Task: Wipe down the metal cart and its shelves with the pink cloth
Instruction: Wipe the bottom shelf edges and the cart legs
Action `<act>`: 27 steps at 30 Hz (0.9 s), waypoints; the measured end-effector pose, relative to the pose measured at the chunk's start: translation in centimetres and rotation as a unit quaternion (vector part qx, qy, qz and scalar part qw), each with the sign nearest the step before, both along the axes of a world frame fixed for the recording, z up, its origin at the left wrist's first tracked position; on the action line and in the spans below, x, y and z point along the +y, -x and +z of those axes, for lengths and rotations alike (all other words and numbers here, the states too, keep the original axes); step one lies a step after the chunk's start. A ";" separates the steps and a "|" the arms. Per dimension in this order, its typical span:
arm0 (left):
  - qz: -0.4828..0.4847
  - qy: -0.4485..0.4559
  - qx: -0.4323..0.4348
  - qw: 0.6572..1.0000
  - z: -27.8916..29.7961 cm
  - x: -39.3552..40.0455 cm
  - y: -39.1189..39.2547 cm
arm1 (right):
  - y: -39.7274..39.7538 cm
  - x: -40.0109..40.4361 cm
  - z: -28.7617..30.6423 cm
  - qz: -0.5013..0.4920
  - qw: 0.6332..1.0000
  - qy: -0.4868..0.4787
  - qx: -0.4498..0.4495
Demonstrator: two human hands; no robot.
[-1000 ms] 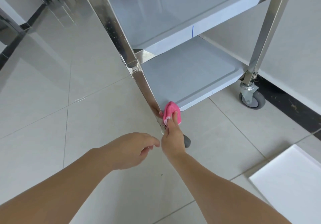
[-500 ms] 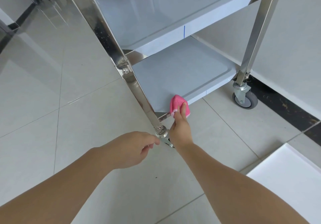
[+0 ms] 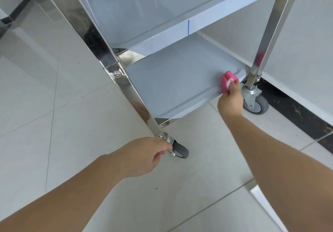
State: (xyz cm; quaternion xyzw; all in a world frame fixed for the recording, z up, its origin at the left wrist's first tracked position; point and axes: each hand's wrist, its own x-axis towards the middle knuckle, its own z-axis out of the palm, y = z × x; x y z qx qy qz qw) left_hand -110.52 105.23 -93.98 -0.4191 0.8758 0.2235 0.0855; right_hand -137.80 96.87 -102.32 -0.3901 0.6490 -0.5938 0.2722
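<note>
At the far left, pale glossy floor tiles point(image 3: 36, 87) spread under the scene. Next comes the left hand point(image 3: 144, 157), hovering low over the floor with its fingers loosely curled and holding nothing, its fingertips just beside the near caster wheel point(image 3: 181, 151). That wheel sits at the foot of the shiny front leg point(image 3: 126, 82) of the metal cart point(image 3: 93, 33), which slants up toward the upper left. To the right of the leg lie the grey shelves: the middle shelf point(image 3: 144, 6) above and the bottom shelf point(image 3: 173, 80) below it. Further right, the right hand point(image 3: 230, 98) grips the bunched pink cloth point(image 3: 227, 81) between curled fingers and thumb, pressing it on the bottom shelf's near right corner. Just beyond stand the right leg point(image 3: 273, 24), showing a pink reflection, and the far caster wheel point(image 3: 256, 105), near a dark floor strip point(image 3: 297, 113). A white board point(image 3: 266, 206) lies at the lower right.
</note>
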 end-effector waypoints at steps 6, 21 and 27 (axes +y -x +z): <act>-0.052 0.031 -0.017 0.998 0.5 0.3 2.0 | 4.7 1.3 3.5 -0.027 0.998 -0.043 -0.026; -0.038 0.254 0.073 0.964 9.4 -2.9 6.5 | 13.7 -0.3 20.6 0.042 0.995 -0.049 0.072; -0.036 0.279 0.023 0.959 9.5 -3.5 5.5 | 14.2 -1.4 21.9 0.035 0.995 -0.072 0.064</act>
